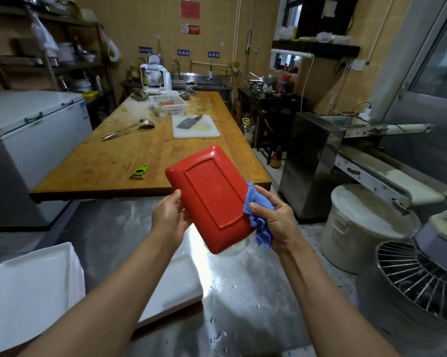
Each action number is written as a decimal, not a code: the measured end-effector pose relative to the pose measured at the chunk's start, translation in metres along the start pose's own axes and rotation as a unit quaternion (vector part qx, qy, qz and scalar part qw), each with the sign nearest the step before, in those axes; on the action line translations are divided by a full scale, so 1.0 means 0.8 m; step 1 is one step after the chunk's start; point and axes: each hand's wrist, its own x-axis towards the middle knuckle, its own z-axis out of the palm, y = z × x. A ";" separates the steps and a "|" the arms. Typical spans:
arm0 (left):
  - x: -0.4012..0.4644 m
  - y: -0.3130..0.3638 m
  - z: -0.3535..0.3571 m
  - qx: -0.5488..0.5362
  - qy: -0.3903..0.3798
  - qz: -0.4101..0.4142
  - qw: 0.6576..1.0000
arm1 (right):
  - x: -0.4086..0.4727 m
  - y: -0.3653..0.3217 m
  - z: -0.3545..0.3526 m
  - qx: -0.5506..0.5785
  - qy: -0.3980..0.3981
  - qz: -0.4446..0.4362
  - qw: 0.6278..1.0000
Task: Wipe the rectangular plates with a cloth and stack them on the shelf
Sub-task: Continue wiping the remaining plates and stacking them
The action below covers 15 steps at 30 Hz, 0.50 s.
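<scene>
the glossy red rectangular plastic plate (213, 197) is held underside-up at centre; left hand (169, 215) grips its nine o'clock edge, right hand (274, 220) clutches the crumpled blue cloth (258, 217) at three o'clock. best sweep the droplets off in long strokes.

Both bare forearms reach up toward twelve o'clock. The left hand (169, 215) grips at nine o'clock, thumb on top; the right hand (276, 222) at three o'clock, fingers (262, 193) curled.

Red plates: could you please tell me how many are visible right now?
1: the red plate held underside-up between the left hand and right hand.
</scene>
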 end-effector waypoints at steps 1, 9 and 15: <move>0.002 0.009 -0.008 0.053 -0.004 0.011 0.999 | 0.003 -0.003 -0.004 -0.004 -0.015 0.007 1.000; -0.002 0.108 -0.031 0.400 -0.183 0.062 0.896 | 0.029 -0.031 -0.014 -0.119 -0.192 0.045 0.973; -0.010 0.103 -0.041 0.316 -0.174 0.048 0.931 | 0.043 -0.041 0.012 -0.162 -0.197 0.011 0.967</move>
